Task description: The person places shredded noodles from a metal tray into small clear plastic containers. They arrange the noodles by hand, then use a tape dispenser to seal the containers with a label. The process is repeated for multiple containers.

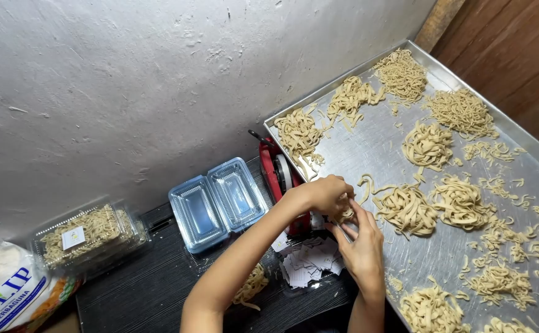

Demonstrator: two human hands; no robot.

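Looking down from the head camera, I am seeing both hands meeting at the near-left edge of the metal tray point(374, 145), just where it is meeting the dark worktop point(140, 283). The left hand point(326, 194) is curling its fingers around a small bunch of noodle strands point(345, 213), pinching it from above. The right hand point(362, 250) is coming up from below with its fingers half open, fingertips touching the same bunch; I cannot tell whether it is truly gripping or only steadying it.

The bunch is sitting between the two hands, right at the tray's edge. Most of it is hidden by the fingers, so I cannot tell its long axis or which way it points; one curved strand point(365, 185) is sticking out just beyond the left hand's knuckles.

Noodle nests are lying scattered over the tray, the nearest one point(408, 209) just beside the hands. A red tape dispenser point(278, 176) is standing against the tray's left edge, behind the left hand. An open, empty clear plastic box point(217, 202) is lying further left, and a closed box filled with noodles point(87, 234) is sitting beyond it. Small white paper slips point(309, 262) are lying under the forearms.
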